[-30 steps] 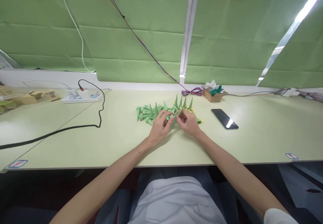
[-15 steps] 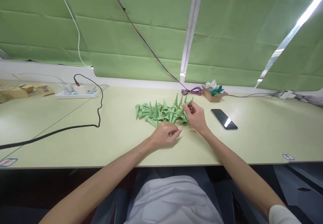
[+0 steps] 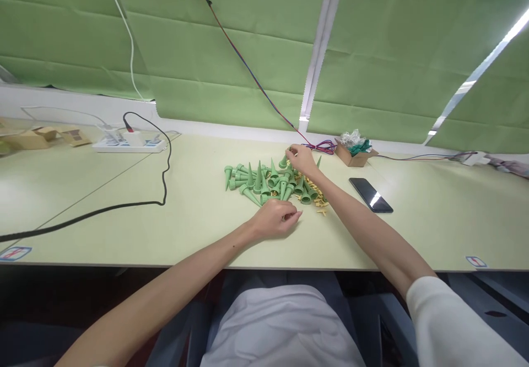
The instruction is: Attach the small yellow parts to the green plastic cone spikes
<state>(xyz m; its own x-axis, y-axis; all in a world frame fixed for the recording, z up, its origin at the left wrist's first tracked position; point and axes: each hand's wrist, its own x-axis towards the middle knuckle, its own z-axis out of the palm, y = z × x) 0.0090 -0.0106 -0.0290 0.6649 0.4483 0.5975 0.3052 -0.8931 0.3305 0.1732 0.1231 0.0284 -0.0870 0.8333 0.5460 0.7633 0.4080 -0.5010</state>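
Green plastic plant-watering spikes (image 3: 258, 178) are heaped in the middle of the table, some standing point up and others lying on their sides. Small yellow plastic pieces (image 3: 322, 211) are scattered at the heap's right side, partly beneath my right forearm. My right hand (image 3: 303, 160) reaches over to the far side of the heap, its fingertips closed on a green spike (image 3: 283, 162). At the near edge of the heap, my left hand (image 3: 276, 218) rests on the table with curled fingers; its palm is hidden, so what it may hold cannot be made out.
A black phone (image 3: 371, 195) lies to the right. Behind it stands a small cardboard box (image 3: 355, 157) with clear plastic and green material inside, beside a coiled cable (image 3: 324, 146). On the left are a white power strip (image 3: 130, 145), a black cord (image 3: 164, 182) and cardboard pieces (image 3: 31, 139).
My right hand has moved left and away from me, from the heap's right side to its far side, uncovering yellow pieces. My left hand has stayed nearly in place. The view has shifted slightly.
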